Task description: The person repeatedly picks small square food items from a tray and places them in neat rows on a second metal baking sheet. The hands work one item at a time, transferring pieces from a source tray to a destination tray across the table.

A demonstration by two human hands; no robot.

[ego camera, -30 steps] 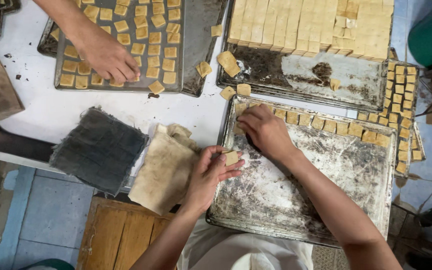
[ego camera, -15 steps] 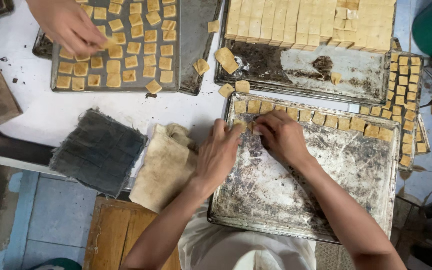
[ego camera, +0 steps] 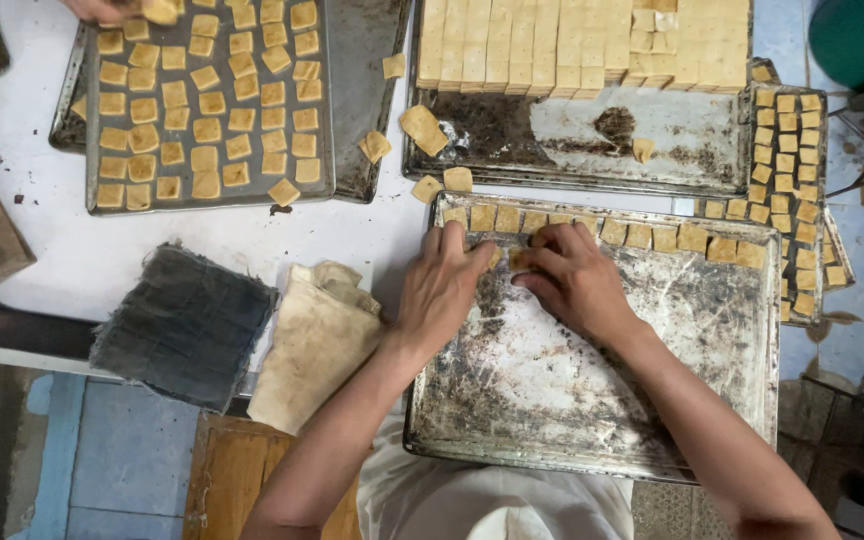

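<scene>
Metal baking tray [ego camera: 592, 400] before us, scorched, mostly bare — one row of tan dough squares [ego camera: 652, 236] along far edge. Our left hand [ego camera: 442, 290] lies flat, fingertips on square at row's left end. Our right hand [ego camera: 572, 280] pinches small square [ego camera: 519, 258] just below row. Far tray [ego camera: 652, 150] holds uncut dough slab [ego camera: 572, 45]. Left tray [ego camera: 322, 100] filled with spaced squares — another person's hand [ego camera: 117, 10] at its top edge. Folded cloths [ego camera: 252, 335] beside us.

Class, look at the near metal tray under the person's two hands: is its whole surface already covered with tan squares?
No: the near tray holds one row of tan squares along its far edge, with bare metal below.
</scene>
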